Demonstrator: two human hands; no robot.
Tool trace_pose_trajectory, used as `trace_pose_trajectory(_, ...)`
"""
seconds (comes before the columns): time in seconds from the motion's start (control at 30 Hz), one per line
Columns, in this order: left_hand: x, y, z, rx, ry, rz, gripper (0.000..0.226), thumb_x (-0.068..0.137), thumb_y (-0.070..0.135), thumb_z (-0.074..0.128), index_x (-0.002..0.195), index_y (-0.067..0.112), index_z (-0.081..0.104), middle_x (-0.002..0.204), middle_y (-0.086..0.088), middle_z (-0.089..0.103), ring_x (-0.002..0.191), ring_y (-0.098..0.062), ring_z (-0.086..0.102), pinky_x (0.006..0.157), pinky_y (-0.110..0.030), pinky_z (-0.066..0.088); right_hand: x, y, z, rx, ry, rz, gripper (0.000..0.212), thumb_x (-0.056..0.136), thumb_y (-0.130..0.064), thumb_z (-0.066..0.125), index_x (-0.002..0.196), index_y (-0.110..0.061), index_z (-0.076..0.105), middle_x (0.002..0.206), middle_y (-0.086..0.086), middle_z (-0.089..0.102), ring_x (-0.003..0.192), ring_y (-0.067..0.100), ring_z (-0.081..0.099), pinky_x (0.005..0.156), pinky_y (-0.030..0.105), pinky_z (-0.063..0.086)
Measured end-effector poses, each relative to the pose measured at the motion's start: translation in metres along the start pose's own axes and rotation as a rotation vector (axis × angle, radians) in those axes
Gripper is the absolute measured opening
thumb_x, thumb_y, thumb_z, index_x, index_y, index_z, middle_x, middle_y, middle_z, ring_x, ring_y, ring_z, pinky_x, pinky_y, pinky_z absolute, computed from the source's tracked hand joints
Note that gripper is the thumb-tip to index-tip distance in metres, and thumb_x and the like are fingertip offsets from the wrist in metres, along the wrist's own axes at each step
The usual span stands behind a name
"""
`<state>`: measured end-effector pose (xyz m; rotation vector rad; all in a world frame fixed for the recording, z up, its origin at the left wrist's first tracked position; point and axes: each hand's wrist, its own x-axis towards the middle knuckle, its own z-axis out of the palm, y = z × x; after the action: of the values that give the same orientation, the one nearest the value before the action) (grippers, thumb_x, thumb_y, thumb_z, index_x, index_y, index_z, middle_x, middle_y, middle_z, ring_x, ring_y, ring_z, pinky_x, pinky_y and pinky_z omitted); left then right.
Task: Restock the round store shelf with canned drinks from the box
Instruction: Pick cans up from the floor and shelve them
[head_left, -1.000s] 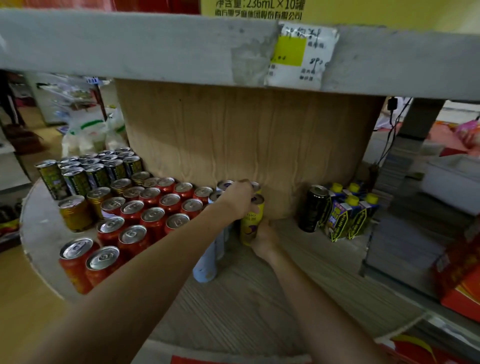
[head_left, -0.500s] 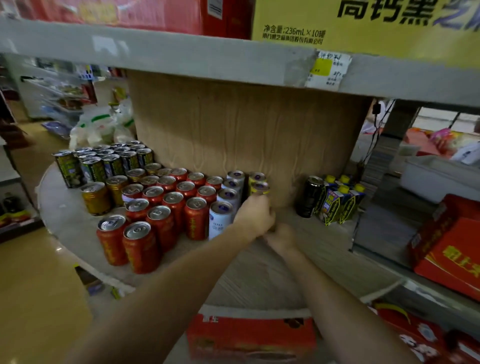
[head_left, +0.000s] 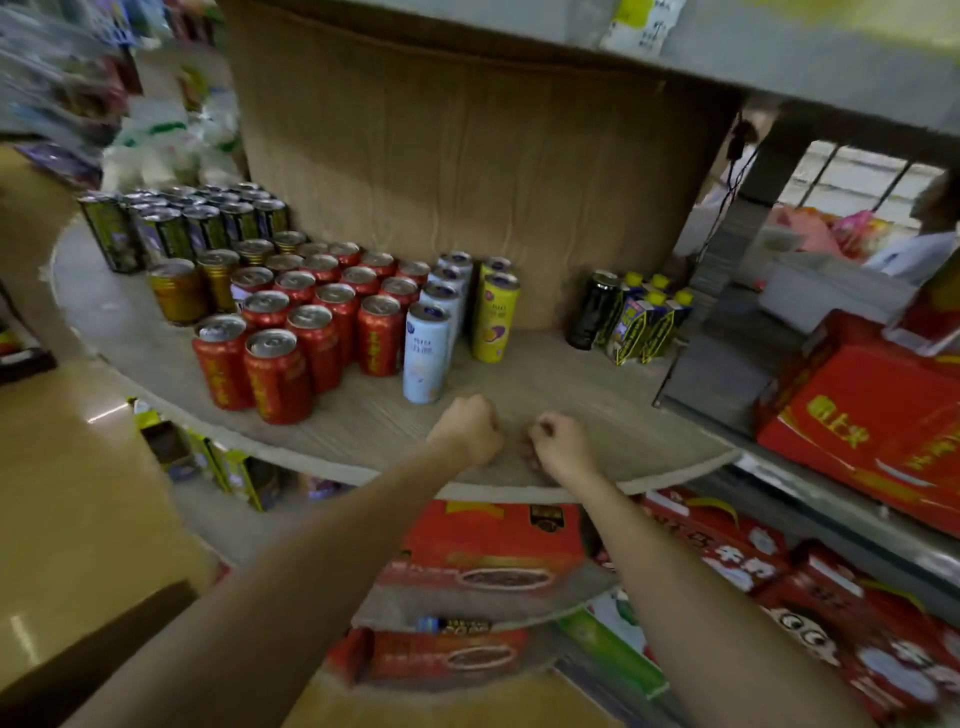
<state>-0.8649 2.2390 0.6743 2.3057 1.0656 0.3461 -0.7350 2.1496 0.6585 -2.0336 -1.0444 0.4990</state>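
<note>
Both hands, left hand (head_left: 466, 429) and right hand (head_left: 562, 446), are being held clenched, grasping nothing, above the can-stocked round shelf (head_left: 545, 415).

The round shelf (head_left: 545, 374) looks like matt, grained wood; its core (head_left: 467, 156) seems wrinkled brown cardboard. Red cans (head_left: 278, 374) are glossy metal with shiny silver tops.

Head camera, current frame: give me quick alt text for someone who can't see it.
Both hands, left hand and right hand, are curled and hold nothing above the front edge of the round wood-grain shelf. Behind them stand two tall yellow cans, a row of pale blue cans and a block of red cans.
</note>
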Motion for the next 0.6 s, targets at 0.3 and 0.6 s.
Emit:
trace_pose_trajectory(0.3,-0.065,-0.015,0.011,-0.041,0.236,-0.102,0.015,0.084,0.008,0.054,0.078,-0.001,0.064,0.084,-0.017,0.066,0.081,-0.034,0.061,0.067,-0.036,0.047,-0.048,0.014,-0.004,0.109,-0.183,-0.111,0.018,0.098,-0.025,0.054,0.084,-0.016,0.062,0.072,0.004,0.067,0.063,0.018,0.064,0.063,0.039,0.052)
trace_pose_trajectory(0.6,-0.144,-0.022,0.050,0.007,0.381,0.010,0.012,0.082,0.006,0.058,0.075,0.007,0.067,0.080,-0.009,0.063,0.072,-0.024,0.059,0.066,-0.034,0.044,-0.096,0.072,0.044,-0.036,-0.421,-0.126,0.019,0.093,-0.019,0.061,0.075,-0.015,0.062,0.063,-0.002,0.063,0.058,0.014,0.059,0.061,0.032,0.047)
